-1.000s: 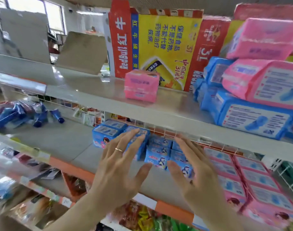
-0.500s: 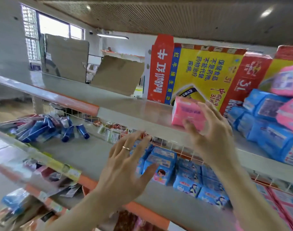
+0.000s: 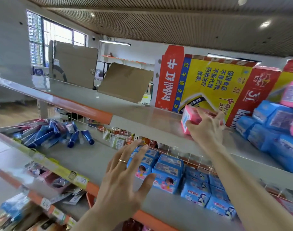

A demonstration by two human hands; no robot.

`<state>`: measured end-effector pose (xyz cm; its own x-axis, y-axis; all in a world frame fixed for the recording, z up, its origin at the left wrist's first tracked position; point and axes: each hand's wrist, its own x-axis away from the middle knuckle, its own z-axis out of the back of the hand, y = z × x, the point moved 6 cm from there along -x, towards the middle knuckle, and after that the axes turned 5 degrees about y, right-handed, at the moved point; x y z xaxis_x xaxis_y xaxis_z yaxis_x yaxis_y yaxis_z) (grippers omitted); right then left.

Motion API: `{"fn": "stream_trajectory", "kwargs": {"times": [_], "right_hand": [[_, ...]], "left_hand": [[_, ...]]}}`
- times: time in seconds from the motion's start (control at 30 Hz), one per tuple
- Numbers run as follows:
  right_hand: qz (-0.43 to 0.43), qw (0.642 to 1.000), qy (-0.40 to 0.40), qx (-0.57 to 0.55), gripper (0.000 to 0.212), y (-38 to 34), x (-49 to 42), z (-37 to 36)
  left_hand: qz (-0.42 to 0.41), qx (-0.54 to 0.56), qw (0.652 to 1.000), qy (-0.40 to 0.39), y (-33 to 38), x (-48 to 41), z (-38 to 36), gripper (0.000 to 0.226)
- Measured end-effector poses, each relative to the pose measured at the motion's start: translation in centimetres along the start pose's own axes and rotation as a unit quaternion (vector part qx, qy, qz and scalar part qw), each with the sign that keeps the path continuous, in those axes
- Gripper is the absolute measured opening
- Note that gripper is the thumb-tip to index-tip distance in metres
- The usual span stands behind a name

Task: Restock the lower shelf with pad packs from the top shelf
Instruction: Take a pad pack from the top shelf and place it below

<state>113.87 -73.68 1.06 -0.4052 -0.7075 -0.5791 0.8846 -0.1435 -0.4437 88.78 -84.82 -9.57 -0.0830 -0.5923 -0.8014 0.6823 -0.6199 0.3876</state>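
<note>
Since the right hand [image 3: 207,129] covers most of the pink pad pack [image 3: 190,118], only the pack's left end and a bit of its top show; cannot tell if it rests on the shelf or is lifted. Blue and pink stack [image 3: 267,130] at far right is cut off by the frame edge. Goods at bottom left are blurred, unreadable. Top shelf [image 3: 142,117]: grey metal, orange strip on part of the front edge, Red Bull carton [image 3: 209,84] standing at the back, brown cardboard sheets [image 3: 125,80] leaning further left. Lower shelf [image 3: 85,157]: grey, wire guard behind, rows of small blue pad packs [image 3: 169,174] centre-right, pile of blue tubes [image 3: 72,135] at left. Slatted ceiling with spotlights, window [image 3: 42,39] far left. Right hand grips the pink pack, fingers curled over the top, thumb on the near side; pack is at the top shelf, just in front of the carton. Left hand [image 3: 125,184]: fingers straight and spread, ring [image 3: 122,161] on one, holding nothing, over the lower shelf, fingertips over the nearest blue packs; contact unclear.
</note>
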Motion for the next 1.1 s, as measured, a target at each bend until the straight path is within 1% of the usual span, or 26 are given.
{"fn": "stream_trajectory", "kwargs": {"times": [0.07, 0.13, 0.2, 0.27, 0.3, 0.33, 0.37, 0.4, 0.43, 0.5, 0.57, 0.6, 0.63, 0.67, 0.7, 0.73, 0.8, 0.83, 0.87, 0.9, 0.93, 0.97, 1.0, 1.03, 1.07, 1.1], "right_hand": [[0.007, 0.999, 0.027, -0.037, 0.069, 0.2, 0.3, 0.2], [0.019, 0.992, 0.054, -0.111, 0.068, 0.1, 0.8, 1.1], [0.032, 0.977, 0.067, -0.199, 0.068, -0.1, 1.6, 2.3], [0.023, 0.948, 0.042, -0.315, 0.066, -0.1, 2.9, 3.7], [0.005, 0.918, 0.009, -0.396, 0.061, -0.1, 3.9, 4.3], [-0.019, 0.881, -0.031, -0.472, 0.053, 0.0, 5.0, 4.9], [-0.044, 0.846, -0.07, -0.527, 0.041, 0.3, 6.3, 5.6], [-0.063, 0.822, -0.102, -0.557, 0.03, 0.7, 7.7, 6.2], [-0.073, 0.807, -0.131, -0.571, 0.024, 1.2, 8.9, 6.7], [-0.086, 0.775, -0.184, -0.598, 0.028, 2.8, 11.7, 7.6], [-0.127, 0.742, -0.232, -0.616, 0.041, 5.4, 14.1, 7.8], [-0.151, 0.733, -0.253, -0.613, 0.046, 7.0, 15.2, 7.7], [-0.174, 0.731, -0.262, -0.606, 0.056, 8.8, 16.2, 7.5], [-0.205, 0.731, -0.262, -0.595, 0.072, 10.5, 17.2, 7.5], [-0.236, 0.73, -0.266, -0.584, 0.085, 12.2, 18.2, 7.4], [-0.267, 0.728, -0.276, -0.569, 0.089, 13.9, 19.5, 7.3], [-0.319, 0.724, -0.303, -0.531, 0.07, 16.8, 21.5, 7.1], [-0.35, 0.724, -0.307, -0.509, 0.062, 18.5, 22.2, 6.8], [-0.381, 0.724, -0.309, -0.484, 0.057, 20.3, 23.0, 6.8], [-0.393, 0.72, -0.319, -0.474, 0.05, 22.4, 24.0, 6.9], [-0.411, 0.716, -0.328, -0.46, 0.049, 24.3, 25.1, 7.3], [-0.425, 0.716, -0.332, -0.443, 0.052, 26.0, 26.5, 7.7], [-0.444, 0.717, -0.327, -0.426, 0.058, 27.5, 27.7, 8.2], [-0.443, 0.72, -0.326, -0.422, 0.065, 29.2, 29.0, 8.9], [-0.441, 0.724, -0.324, -0.42, 0.071, 30.7, 30.3, 9.7], [-0.433, 0.73, -0.326, -0.417, 0.074, 32.0, 31.3, 10.6]], "left_hand": [[0.019, 0.024, 1.0, -0.004, -0.3, 0.4, 0.3, 0.062], [0.045, 0.06, 0.997, -0.011, -0.5, 0.7, 0.5, 0.062], [0.082, 0.111, 0.99, -0.024, -0.9, 1.1, 0.5, 0.063], [0.133, 0.185, 0.973, -0.042, -1.4, 1.4, 0.1, 0.063], [0.166, 0.227, 0.958, -0.054, -1.8, 1.5, -0.3, 0.062], [0.2, 0.273, 0.939, -0.068, -2.0, 1.6, -0.7, 0.061], [0.233, 0.318, 0.915, -0.082, -2.0, 1.8, -1.0, 0.06], [0.258, 0.357, 0.893, -0.088, -1.9, 1.9, -1.5, 0.058], [0.278, 0.387, 0.875, -0.088, -1.7, 1.9, -1.8, 0.055], [0.321, 0.435, 0.836, -0.088, -1.2, 2.2, -2.5, 0.048], [0.381, 0.48, 0.784, -0.098, -0.4, 3.1, -3.7, 0.046], [0.409, 0.496, 0.759, -0.106, 0.2, 3.8, -4.3, 0.047], [0.422, 0.511, 0.739, -0.122, 1.3, 4.5, -4.9, 0.05], [0.423, 0.507, 0.738, -0.138, 2.1, 5.3, -5.6, 0.053], [0.415, 0.497, 0.745, -0.159, 3.6, 5.7, -6.1, 0.055], [0.403, 0.488, 0.754, -0.175, 5.1, 6.3, -6.7, 0.054], [0.399, 0.488, 0.75, -0.2, 7.8, 8.1, -7.7, 0.051], [0.395, 0.476, 0.753, -0.222, 9.3, 8.8, -8.7, 0.056], [0.362, 0.461, 0.767, -0.26, 10.8, 9.8, -9.8, 0.071], [0.318, 0.437, 0.782, -0.309, 13.0, 11.2, -10.3, 0.079], [0.285, 0.419, 0.794, -0.335, 14.8, 12.7, -10.7, 0.078], [0.285, 0.415, 0.793, -0.343, 16.3, 14.1, -11.0, 0.074], [0.294, 0.402, 0.799, -0.337, 17.0, 15.4, -11.7, 0.07], [0.307, 0.394, 0.802, -0.328, 18.1, 16.3, -12.4, 0.066], [0.326, 0.387, 0.801, -0.319, 18.7, 17.4, -13.2, 0.064], [0.346, 0.388, 0.794, -0.316, 19.5, 18.4, -14.0, 0.061]]}}
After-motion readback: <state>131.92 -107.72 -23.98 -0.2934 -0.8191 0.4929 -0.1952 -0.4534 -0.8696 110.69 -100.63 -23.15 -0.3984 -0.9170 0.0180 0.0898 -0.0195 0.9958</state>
